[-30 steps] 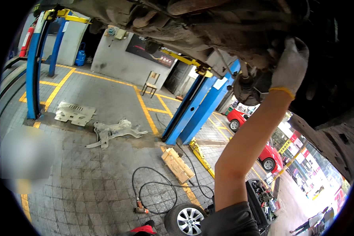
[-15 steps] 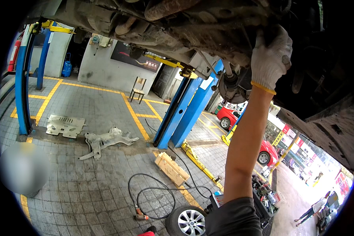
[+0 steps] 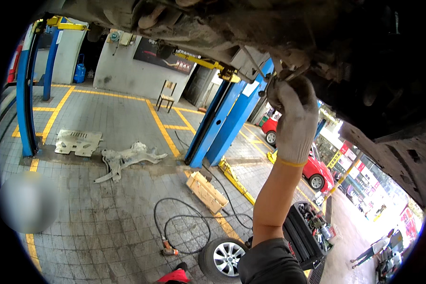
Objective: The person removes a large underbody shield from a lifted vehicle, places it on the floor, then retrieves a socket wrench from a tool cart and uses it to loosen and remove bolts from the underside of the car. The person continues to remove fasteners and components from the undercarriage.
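Observation:
My right hand (image 3: 293, 109), in a whitish knit glove with a yellow cuff edge, reaches up under a raised car. Its fingers are curled beside the suspension parts (image 3: 258, 71) near the wheel side, in shadow. A short rod-like metal piece (image 3: 297, 72) shows just above the knuckles; whether the hand grips it or only touches around it is hard to make out. Overhead, the dirty car underbody (image 3: 213, 35) spans the view. My left hand is out of sight.
Blue lift posts (image 3: 222, 128) stand ahead and at left. On the tiled floor lie a metal shield plate (image 3: 79, 142), a subframe (image 3: 128, 161), a wooden box (image 3: 207, 191), a looped black hose (image 3: 184, 215) with an air tool (image 3: 168, 248), a wheel (image 3: 226, 259) and a tool cart (image 3: 304, 232).
My right hand has come down and to the left, from the underbody to beside the suspension parts. More of the tool cart shows now.

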The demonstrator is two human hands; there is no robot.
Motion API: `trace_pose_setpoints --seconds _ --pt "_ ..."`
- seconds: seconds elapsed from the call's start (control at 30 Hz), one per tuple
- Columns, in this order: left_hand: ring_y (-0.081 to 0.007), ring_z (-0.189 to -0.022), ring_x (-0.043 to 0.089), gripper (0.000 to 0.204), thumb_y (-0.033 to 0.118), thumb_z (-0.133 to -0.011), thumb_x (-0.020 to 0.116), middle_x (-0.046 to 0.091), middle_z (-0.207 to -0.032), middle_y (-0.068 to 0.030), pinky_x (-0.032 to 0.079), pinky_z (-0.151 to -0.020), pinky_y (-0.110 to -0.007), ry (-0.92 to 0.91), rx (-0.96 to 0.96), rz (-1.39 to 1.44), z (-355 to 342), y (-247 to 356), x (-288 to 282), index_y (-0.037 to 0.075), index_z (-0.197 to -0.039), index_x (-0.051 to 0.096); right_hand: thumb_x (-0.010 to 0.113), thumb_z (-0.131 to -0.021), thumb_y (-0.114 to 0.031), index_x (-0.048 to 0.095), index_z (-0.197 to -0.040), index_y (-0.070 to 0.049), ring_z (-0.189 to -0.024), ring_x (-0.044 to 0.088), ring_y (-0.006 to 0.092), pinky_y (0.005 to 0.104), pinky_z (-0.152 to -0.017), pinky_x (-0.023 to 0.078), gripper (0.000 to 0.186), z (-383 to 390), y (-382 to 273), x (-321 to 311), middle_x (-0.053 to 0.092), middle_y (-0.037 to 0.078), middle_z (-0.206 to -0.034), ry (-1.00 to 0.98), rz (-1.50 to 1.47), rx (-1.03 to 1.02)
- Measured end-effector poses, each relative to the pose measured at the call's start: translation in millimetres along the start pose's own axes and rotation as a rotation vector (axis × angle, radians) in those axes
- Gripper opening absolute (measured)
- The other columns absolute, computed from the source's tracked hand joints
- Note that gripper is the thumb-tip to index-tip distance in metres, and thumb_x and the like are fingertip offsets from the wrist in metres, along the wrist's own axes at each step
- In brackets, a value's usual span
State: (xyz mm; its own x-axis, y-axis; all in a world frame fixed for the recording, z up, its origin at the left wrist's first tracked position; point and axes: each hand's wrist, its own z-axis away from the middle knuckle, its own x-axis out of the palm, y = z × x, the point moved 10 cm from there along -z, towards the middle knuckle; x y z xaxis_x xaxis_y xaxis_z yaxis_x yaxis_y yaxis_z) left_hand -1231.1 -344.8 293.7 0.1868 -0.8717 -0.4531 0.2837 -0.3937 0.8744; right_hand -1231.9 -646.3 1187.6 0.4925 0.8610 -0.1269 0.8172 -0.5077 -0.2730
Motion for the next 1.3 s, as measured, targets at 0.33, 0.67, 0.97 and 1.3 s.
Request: trace_pose_setpoints --seconds 0.33,0.67,0.97,1.3 --pt "-0.0261 -0.071 0.076 0.032 0.028 -0.107 0.058 0.073 -0.083 -0.0175 0.059 -0.056 -0.038 0.067 -0.663 0.023 223 -287 -96 -0.002 -0.115 0.067 0.066 -0.097 -0.014 0.064 -0.132 0.005 -0.089 0.07 0.0235 0.037 -0.077 0.059 0.04 107 115 55 0.073 0.018 -0.111 -0.225 -0.707 0.565" --pt "-0.0172 -0.056 0.063 0.036 0.037 -0.111 0.056 0.074 -0.083 -0.0116 0.051 -0.047 -0.034 0.173 -0.755 0.464 235 -256 -73 0.003 -0.119 0.064 0.062 -0.103 -0.015 0.065 -0.122 0.002 -0.084 0.067 0.0179 0.0321 -0.073 0.053 0.025 290 200 31 0.072 0.011 -0.102 -0.458 -0.619 1.004" --pt "-0.021 -0.055 0.059 0.024 0.028 -0.11 0.059 0.067 -0.079 -0.012 0.054 -0.05 -0.037 0.059 -0.964 0.398 303 -177 11 0.007 -0.121 0.061 0.066 -0.105 -0.018 0.064 -0.111 -0.008 -0.086 0.068 0.0183 0.0335 -0.073 0.058 0.012 714 272 -105 0.07 0.006 -0.098 0.02 -0.719 2.127" --pt "-0.0183 -0.065 0.068 0.043 0.032 -0.11 0.057 0.077 -0.094 -0.0166 0.057 -0.057 -0.033 -0.247 -0.775 -0.056 303 -61 126 -0.005 -0.13 0.064 0.063 -0.106 -0.018 0.062 -0.1 -0.004 -0.074 0.067 0.023 0.0371 -0.063 0.059 0.015 941 273 -257 0.067 0.009 -0.088 0.575 -0.739 2.572"
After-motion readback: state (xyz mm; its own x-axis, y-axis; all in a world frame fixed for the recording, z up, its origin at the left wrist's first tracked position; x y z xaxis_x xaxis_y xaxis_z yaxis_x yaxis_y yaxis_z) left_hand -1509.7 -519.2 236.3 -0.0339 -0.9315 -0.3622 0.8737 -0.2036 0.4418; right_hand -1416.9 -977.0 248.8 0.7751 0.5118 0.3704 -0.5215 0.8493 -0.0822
